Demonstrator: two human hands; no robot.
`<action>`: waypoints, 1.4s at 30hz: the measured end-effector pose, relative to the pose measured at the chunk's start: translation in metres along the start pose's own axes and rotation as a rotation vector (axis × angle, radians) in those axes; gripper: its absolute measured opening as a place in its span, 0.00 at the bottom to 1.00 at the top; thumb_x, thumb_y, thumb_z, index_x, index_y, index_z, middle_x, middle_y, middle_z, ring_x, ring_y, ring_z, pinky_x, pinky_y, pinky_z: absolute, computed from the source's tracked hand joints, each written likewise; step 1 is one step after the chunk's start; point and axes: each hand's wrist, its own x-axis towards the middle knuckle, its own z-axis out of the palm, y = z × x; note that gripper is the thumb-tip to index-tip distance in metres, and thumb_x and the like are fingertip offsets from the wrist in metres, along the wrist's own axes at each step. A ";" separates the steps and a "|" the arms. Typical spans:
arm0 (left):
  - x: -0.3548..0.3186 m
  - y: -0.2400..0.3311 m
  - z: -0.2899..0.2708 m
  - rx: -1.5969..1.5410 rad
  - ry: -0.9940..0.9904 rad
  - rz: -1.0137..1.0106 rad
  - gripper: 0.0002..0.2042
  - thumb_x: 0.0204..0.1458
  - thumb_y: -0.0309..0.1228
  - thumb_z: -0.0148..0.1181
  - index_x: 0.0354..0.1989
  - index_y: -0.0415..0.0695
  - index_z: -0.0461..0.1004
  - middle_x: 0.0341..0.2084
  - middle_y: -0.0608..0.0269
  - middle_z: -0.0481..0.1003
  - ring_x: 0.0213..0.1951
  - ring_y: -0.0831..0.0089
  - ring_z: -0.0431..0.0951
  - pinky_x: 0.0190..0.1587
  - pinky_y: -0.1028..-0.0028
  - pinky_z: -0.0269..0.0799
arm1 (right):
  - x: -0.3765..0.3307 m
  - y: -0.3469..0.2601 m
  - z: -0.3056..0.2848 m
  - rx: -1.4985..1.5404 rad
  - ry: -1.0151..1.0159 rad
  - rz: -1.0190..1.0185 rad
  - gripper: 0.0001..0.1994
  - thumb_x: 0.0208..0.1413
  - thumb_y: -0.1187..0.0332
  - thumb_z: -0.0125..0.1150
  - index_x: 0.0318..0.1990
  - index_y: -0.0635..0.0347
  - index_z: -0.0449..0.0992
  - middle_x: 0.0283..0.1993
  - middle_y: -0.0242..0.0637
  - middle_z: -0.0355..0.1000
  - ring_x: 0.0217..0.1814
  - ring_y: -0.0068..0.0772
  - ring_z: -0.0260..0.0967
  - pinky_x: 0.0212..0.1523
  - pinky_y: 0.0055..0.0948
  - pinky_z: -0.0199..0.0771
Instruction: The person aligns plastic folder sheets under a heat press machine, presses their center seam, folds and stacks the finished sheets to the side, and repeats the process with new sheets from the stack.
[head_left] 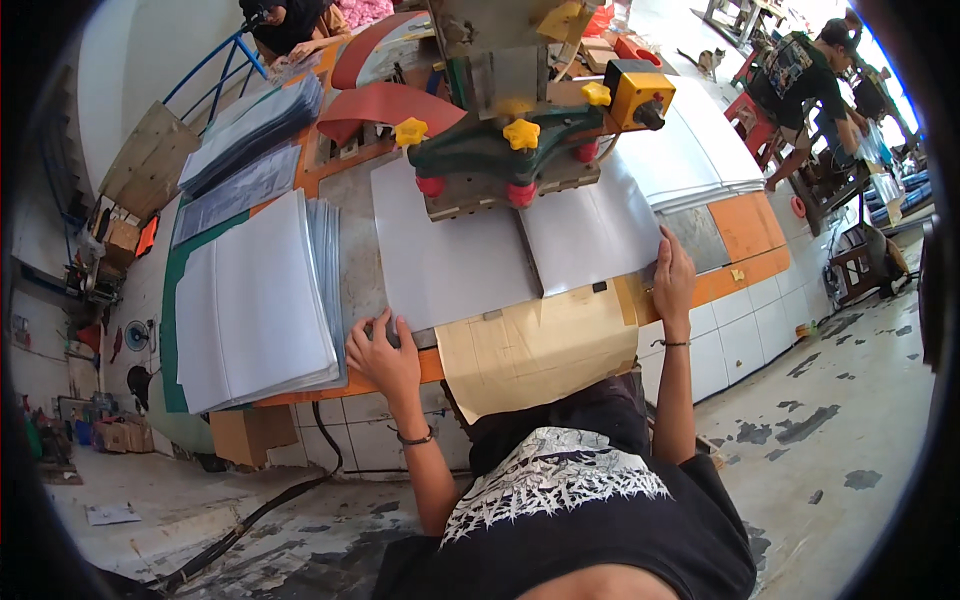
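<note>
A white plastic-looking sheet (450, 265) lies partly beneath a press head (510, 180), and a second shiny white panel (595, 240) adjoins it on the right. A dark narrow strip shows between the two. My left hand (385, 358) rests at the sheet's lower left corner, fingers apart and thumb near the edge; a dark patch among its fingers is unclear. Along the right panel's outer edge lies my right hand (674, 280), fingers stretched out. Yellowish paper (540, 345) hangs over the table's front edge between my arms.
Stacked white sheets (255, 300) stand left of my left hand, with another stack (235, 130) behind. More white sheets (680, 150) lie at the right. Above the panels, the press carries yellow knobs (521, 134) and a yellow control box (638, 97). Another person (805, 85) sits far right.
</note>
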 end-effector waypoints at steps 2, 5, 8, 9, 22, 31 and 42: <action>-0.001 0.000 0.003 -0.005 -0.001 0.006 0.13 0.58 0.42 0.64 0.47 0.51 0.84 0.48 0.60 0.73 0.55 0.58 0.69 0.58 0.56 0.60 | -0.009 -0.003 0.006 0.053 0.051 -0.025 0.23 0.74 0.55 0.43 0.64 0.60 0.71 0.40 0.49 0.79 0.45 0.51 0.74 0.50 0.47 0.68; -0.001 0.001 0.002 0.000 -0.011 0.008 0.13 0.58 0.40 0.63 0.47 0.51 0.84 0.48 0.60 0.73 0.55 0.58 0.69 0.58 0.56 0.60 | -0.014 -0.026 0.003 0.147 0.020 0.108 0.26 0.72 0.53 0.48 0.65 0.65 0.69 0.40 0.51 0.79 0.42 0.49 0.75 0.46 0.46 0.70; -0.002 0.000 -0.001 -0.006 -0.008 0.000 0.13 0.58 0.40 0.63 0.47 0.51 0.84 0.48 0.60 0.73 0.55 0.58 0.69 0.58 0.56 0.60 | -0.009 -0.031 0.003 0.206 -0.059 0.311 0.28 0.69 0.51 0.53 0.63 0.69 0.69 0.37 0.50 0.78 0.37 0.47 0.75 0.41 0.44 0.72; -0.003 -0.001 -0.002 -0.015 -0.006 -0.006 0.13 0.58 0.40 0.63 0.48 0.51 0.84 0.48 0.61 0.73 0.55 0.58 0.69 0.58 0.56 0.60 | -0.007 -0.030 0.005 0.226 -0.067 0.364 0.29 0.68 0.50 0.55 0.60 0.71 0.71 0.35 0.50 0.78 0.34 0.47 0.75 0.39 0.43 0.72; 0.000 0.002 -0.001 -0.037 -0.004 -0.056 0.12 0.57 0.37 0.63 0.47 0.50 0.84 0.47 0.60 0.73 0.55 0.57 0.69 0.59 0.55 0.59 | -0.014 -0.026 0.013 0.139 -0.026 0.184 0.21 0.64 0.59 0.63 0.54 0.69 0.71 0.28 0.45 0.75 0.31 0.41 0.73 0.36 0.40 0.70; 0.002 0.006 -0.001 -0.067 -0.033 -0.081 0.12 0.57 0.39 0.63 0.46 0.50 0.84 0.47 0.59 0.73 0.55 0.57 0.69 0.59 0.55 0.60 | -0.016 -0.025 0.011 0.319 0.026 0.281 0.32 0.64 0.58 0.65 0.66 0.73 0.60 0.35 0.43 0.78 0.37 0.31 0.76 0.42 0.30 0.73; 0.003 0.001 -0.002 -0.080 -0.085 -0.110 0.13 0.58 0.44 0.65 0.45 0.53 0.86 0.47 0.62 0.71 0.56 0.59 0.67 0.61 0.56 0.56 | -0.007 -0.020 0.008 0.575 -0.201 0.264 0.19 0.65 0.61 0.64 0.50 0.68 0.69 0.43 0.41 0.77 0.45 0.25 0.72 0.47 0.27 0.74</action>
